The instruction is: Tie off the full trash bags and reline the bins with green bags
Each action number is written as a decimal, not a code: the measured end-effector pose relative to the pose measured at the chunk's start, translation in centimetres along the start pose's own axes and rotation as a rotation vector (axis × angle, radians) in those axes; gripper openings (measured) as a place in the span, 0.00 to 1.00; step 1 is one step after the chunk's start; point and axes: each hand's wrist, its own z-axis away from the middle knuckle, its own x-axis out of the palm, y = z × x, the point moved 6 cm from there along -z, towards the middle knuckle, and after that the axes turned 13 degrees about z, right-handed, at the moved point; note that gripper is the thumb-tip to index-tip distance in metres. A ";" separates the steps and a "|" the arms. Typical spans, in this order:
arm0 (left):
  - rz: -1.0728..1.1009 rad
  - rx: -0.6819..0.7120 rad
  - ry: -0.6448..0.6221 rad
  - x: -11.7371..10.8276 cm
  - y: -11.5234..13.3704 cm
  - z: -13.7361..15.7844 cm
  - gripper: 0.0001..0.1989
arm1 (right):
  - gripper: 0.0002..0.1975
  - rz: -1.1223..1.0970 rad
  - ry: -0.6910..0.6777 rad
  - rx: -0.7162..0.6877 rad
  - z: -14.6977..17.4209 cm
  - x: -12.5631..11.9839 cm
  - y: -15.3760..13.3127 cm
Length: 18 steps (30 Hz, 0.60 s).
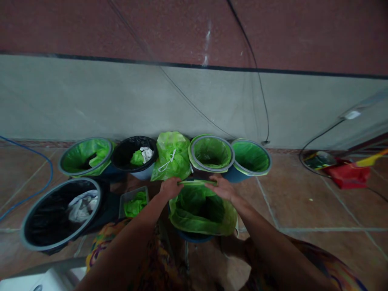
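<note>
Green bag liner [202, 209] sits in blue bin [194, 236], centre of frame, low, its edge folded out over bin's rim. Your left hand [170, 188] and right hand [222, 187] each pinch liner's far edge, grip clamped on plastic, pulling it taut between them so mouth stays open. Just above: tied green bag [172, 155] on floor. Upper right of it, two green-lined bins [211, 153], rims touching. Left: black-lined bins, big one [59, 214] at lower left. Red dustpan [348, 174] far right.
</note>
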 end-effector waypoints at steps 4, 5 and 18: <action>-0.051 -0.020 0.054 -0.4 -0.3 -0.4 0.15 | 0.20 0.147 -0.043 -0.012 -0.7 0.5 0.4; -0.051 -0.022 0.066 -0.5 -0.3 -0.6 0.16 | 0.18 0.191 -0.050 -0.007 -0.8 0.6 0.5; 0.060 -0.190 0.169 0.1 -2.6 -3.1 0.17 | 0.15 0.113 0.111 0.192 -4.0 2.0 1.2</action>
